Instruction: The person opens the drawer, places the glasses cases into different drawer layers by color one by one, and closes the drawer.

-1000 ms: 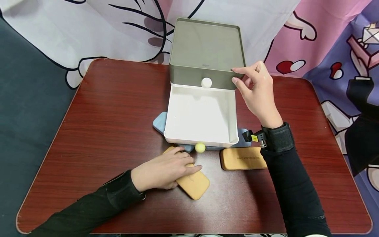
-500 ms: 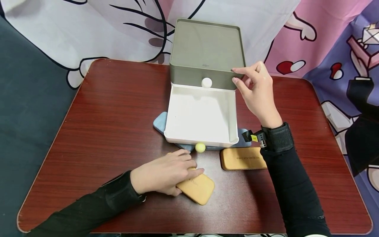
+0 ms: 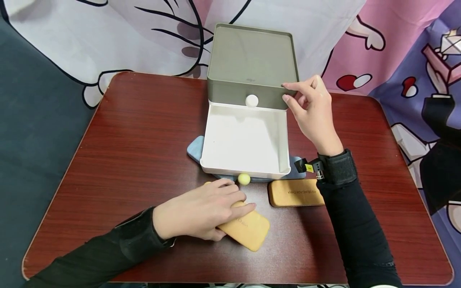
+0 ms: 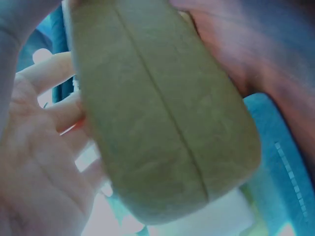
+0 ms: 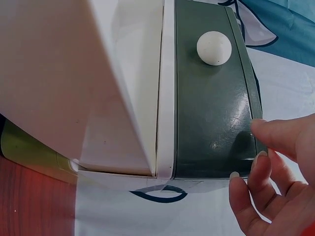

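My left hand grips a yellow glasses case from above, in front of a grey-green drawer box. In the left wrist view the case fills the middle, a long seam running down its face, with my fingers along its edge. My right hand pinches the right front corner of the drawer box; in the right wrist view its fingertips lie at the edge of the green front. The white lower drawer stands pulled out, with a yellow knob; a white knob marks the upper front.
A second yellow case lies right of the left hand, partly behind the right forearm. Blue cases lie partly beneath the pulled-out drawer. The dark red table ends against a printed curtain at the back.
My left hand has shifted slightly right, and the yellow glasses case in it has moved right and a little toward me. The right hand and the drawer box have stayed in place.
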